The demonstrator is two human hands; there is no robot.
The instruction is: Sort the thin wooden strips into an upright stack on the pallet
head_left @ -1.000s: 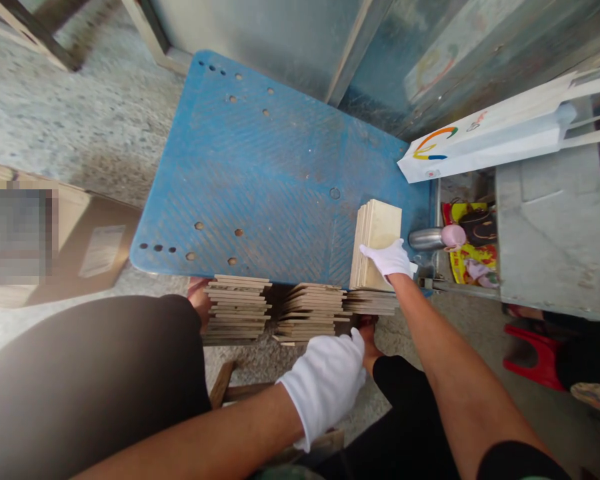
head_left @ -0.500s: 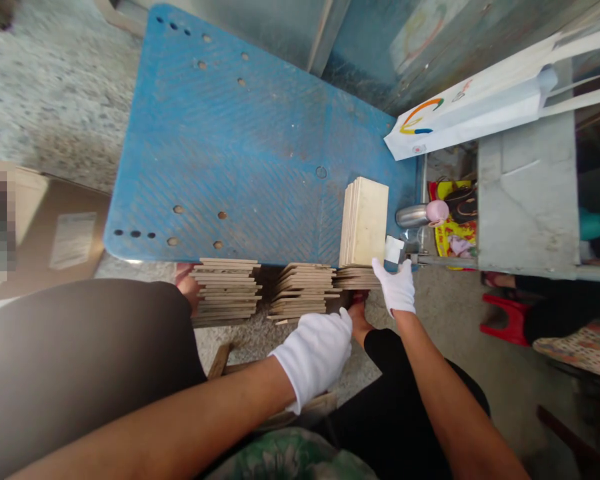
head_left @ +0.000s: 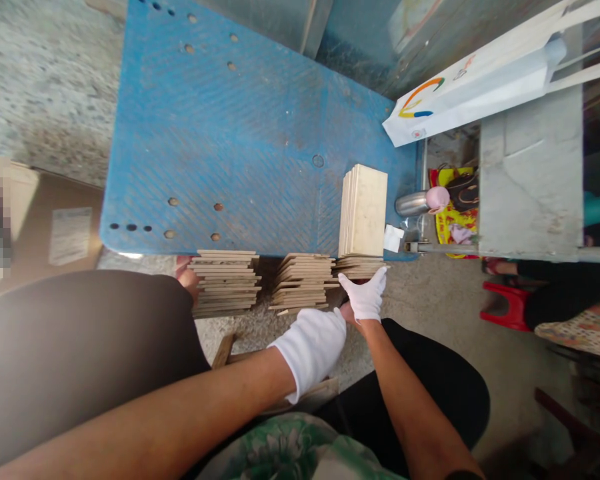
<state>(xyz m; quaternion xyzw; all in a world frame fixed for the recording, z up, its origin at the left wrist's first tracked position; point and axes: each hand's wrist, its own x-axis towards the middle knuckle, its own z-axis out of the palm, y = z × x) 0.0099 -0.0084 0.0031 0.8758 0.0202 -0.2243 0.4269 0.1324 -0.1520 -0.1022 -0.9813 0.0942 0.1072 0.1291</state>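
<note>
- Wooden boards, low stack point(head_left: 360, 267): thin, pale rectangular pieces piled flat on the concrete floor, against the near edge of the blue cart deck point(head_left: 230, 133). The long axis runs left to right across the view, parallel to that edge. One end points at the neighbouring pile, the other at open floor on the right.
- Right hand point(head_left: 364, 298): white glove, fingers spread and extended. The fingertips rest on the near top edge of the low stack, which lies just ahead of the palm, on the side away from the person. Nothing is clasped.
- Left hand point(head_left: 313, 347): white glove, back turned to the camera, fingers curled under. Whether it encloses anything cannot be told. It hangs just short of the middle stack point(head_left: 303, 283), beside the right wrist.
- Middle stack and left stack point(head_left: 225, 283): taller piles, slightly fanned, with the same left-to-right orientation.
- Deck stack point(head_left: 364, 210): boards on the cart directly beyond the low stack, long axis pointing away from the person, at right angles to the floor piles.
- Surroundings: paper slip point(head_left: 393, 238) and steel flask point(head_left: 420, 202) just right of the deck stack; white paper bag point(head_left: 475, 80) above; cardboard box point(head_left: 55, 233) far left; red stool point(head_left: 505, 307) far right.
</note>
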